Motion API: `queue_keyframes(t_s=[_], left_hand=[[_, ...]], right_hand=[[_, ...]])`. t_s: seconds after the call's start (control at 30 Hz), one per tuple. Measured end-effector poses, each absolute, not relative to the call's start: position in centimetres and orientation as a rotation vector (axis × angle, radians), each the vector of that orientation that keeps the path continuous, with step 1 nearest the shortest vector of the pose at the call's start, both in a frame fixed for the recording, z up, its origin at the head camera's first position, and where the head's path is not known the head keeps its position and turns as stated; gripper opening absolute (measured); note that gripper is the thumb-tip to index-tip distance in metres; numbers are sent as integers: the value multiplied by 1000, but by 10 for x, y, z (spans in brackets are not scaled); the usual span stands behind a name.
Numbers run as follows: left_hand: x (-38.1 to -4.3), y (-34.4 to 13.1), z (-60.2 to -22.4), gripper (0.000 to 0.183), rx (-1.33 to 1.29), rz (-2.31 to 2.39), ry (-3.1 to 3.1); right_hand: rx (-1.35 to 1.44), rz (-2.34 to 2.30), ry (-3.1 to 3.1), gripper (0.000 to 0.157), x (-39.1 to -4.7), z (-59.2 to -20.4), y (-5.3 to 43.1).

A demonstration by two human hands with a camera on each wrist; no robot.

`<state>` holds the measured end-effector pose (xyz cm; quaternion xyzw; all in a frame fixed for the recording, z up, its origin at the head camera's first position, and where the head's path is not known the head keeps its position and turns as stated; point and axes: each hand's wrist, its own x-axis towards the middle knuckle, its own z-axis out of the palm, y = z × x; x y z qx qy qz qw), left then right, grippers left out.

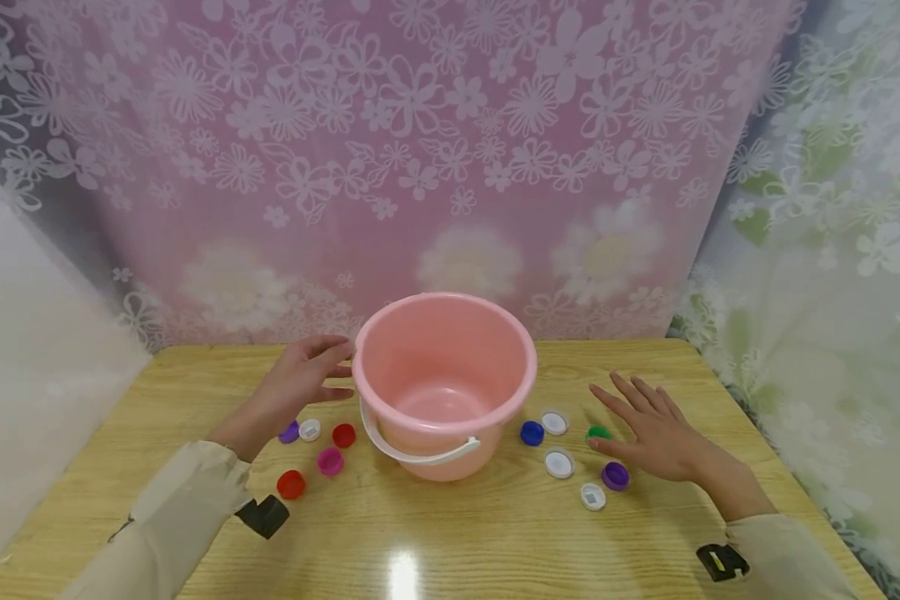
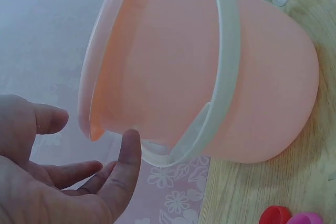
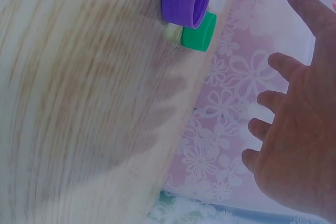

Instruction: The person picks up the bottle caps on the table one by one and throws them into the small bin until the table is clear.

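A pink bucket with a white handle hanging down its front stands upright on the table. Beside its left rim is my left hand, thumb and fingers apart, holding nothing. In the left wrist view a fingertip lies close to the rim; I cannot tell whether it touches. Over on the right, my right hand hovers with spread fingers and holds nothing. Partly hidden behind its thumb is a green cap. A purple cap lies just below that hand.
Left of the bucket are red, pink, white and purple caps. Right of it lie a blue cap and several white caps. A floral curtain hangs behind the wooden table.
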<state>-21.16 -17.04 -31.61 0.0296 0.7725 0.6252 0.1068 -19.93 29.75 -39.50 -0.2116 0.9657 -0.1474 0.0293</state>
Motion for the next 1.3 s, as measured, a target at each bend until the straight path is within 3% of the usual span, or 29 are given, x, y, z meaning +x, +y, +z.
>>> queue_keyframes(t_s=[0.57, 1.3], left_hand=[[-235, -165, -309, 47, 40, 1833, 2192], [-240, -170, -308, 46, -11, 1966, 1951]], right_hand=[[-670, -428, 2966, 78, -205, -397, 294], [-652, -550, 2820, 73, -211, -400, 305]])
